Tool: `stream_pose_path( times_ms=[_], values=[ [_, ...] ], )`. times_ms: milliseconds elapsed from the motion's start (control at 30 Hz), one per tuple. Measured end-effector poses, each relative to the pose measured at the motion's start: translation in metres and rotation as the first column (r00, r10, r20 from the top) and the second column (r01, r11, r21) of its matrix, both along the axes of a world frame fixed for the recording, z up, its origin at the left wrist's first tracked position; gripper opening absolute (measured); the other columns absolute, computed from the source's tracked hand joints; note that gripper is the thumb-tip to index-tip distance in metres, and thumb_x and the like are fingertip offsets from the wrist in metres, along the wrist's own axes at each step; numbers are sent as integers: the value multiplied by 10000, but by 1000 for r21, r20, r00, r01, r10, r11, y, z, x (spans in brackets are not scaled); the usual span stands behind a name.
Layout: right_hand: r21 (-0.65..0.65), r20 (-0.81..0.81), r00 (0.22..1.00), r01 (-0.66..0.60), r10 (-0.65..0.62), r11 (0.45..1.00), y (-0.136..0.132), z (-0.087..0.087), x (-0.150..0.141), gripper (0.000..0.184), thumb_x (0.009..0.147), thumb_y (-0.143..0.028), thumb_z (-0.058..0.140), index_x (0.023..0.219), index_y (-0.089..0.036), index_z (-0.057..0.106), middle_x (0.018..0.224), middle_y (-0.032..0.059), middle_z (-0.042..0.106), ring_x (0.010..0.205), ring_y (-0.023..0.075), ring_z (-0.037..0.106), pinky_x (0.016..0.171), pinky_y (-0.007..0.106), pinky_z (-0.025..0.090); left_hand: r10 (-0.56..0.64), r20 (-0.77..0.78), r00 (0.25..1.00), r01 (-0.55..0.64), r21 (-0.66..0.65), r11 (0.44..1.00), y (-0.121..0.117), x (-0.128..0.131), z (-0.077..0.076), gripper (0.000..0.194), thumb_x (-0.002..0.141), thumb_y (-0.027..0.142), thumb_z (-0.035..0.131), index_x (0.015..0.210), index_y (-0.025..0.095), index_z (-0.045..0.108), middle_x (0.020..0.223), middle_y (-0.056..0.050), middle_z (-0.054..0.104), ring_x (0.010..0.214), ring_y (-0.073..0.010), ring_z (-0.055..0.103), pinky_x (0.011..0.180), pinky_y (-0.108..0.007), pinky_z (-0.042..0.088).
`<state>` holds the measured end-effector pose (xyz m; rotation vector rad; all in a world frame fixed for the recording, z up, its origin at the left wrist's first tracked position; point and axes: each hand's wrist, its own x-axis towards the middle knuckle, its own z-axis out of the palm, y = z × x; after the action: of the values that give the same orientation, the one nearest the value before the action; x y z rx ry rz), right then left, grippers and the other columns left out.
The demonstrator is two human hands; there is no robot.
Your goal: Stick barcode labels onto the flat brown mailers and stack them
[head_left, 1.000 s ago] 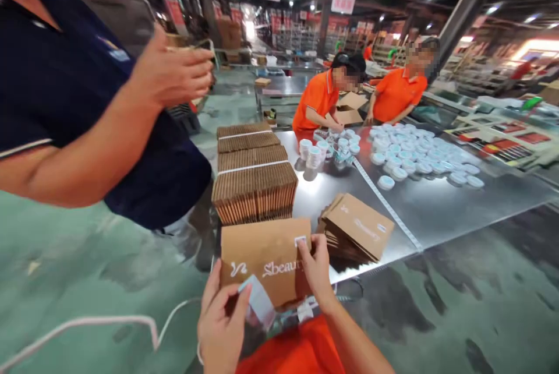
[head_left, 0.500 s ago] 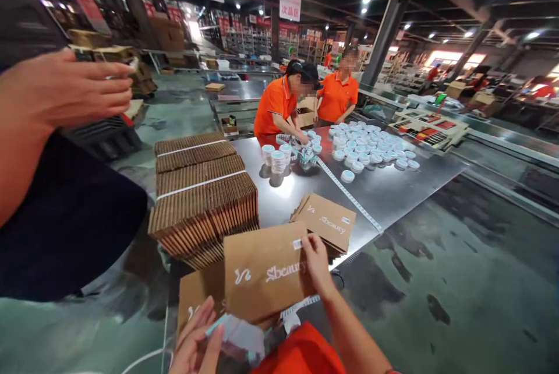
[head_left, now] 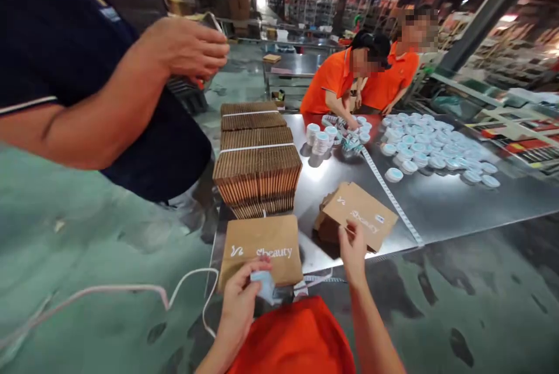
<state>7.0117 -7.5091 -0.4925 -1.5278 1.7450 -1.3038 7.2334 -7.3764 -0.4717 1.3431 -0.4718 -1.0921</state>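
My left hand [head_left: 239,293] pinches a pale blue piece like label backing [head_left: 264,285], partly blurred. It is over the near edge of a flat brown cardboard box [head_left: 262,234] printed "beauty" in white. My right hand [head_left: 354,246] is at the lower edge of a small stack of similar boxes. Its fingers are loosely curled, with thumb and index apart. The top box [head_left: 364,214] of that stack carries a small white label near its right end. Whether my right fingers touch it, I cannot tell.
Strapped bundles of folded cartons [head_left: 257,170] stand at the table's left. Round white tins [head_left: 428,147] lie in a heap farther back, and a white label strip [head_left: 391,196] crosses the metal table. Co-workers in orange stand behind it. At left, a person's forearm [head_left: 117,100] reaches in.
The labelled box has left my right hand, which is now at the right-hand stack. My left hand has moved over the near box. The view has swung left; the person at left shows more.
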Motion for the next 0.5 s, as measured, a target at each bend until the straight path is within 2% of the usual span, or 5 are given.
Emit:
stream_pose_path(
  times_ms=[33,100,200,333,500],
  values=[
    [38,89,988,-132,128,991,13,2,21,347,795,-427,532,1020,-166,571,1014,123,610,927,244,584,808,383,475,-14,-12,1000,14,-12,1000,0,0,3,183,569,288,671,689,167,738,970,-112,731,1070,-309,618,919,-396,489],
    [90,220,909,-381,355,920,37,10,57,273,810,-402,550,968,-184,592,933,78,634,857,203,602,767,329,488,-45,24,999,46,-33,998,-1,1,7,217,634,348,666,714,162,743,1012,-129,718,1086,-312,608,942,-419,479],
    [126,348,778,-593,524,796,62,25,91,212,846,-380,530,920,-196,603,846,45,641,783,174,605,720,294,489,-104,148,983,110,-28,994,0,4,6,250,679,350,657,825,165,740,1060,-126,715,1103,-291,610,997,-426,452],
    [115,374,704,-681,604,723,75,36,103,197,827,-374,572,912,-202,616,852,39,651,730,164,601,692,287,493,-139,124,982,141,-11,990,1,5,3,394,664,332,658,1023,169,658,1083,-119,723,1038,-262,662,931,-406,515],
    [149,363,700,-695,615,703,77,35,102,252,846,-436,546,852,-208,654,795,32,647,709,162,592,645,269,483,-162,163,973,161,18,987,5,8,-4,204,702,349,643,796,171,679,1159,-136,697,1051,-258,661,943,-376,510]
  ],
)
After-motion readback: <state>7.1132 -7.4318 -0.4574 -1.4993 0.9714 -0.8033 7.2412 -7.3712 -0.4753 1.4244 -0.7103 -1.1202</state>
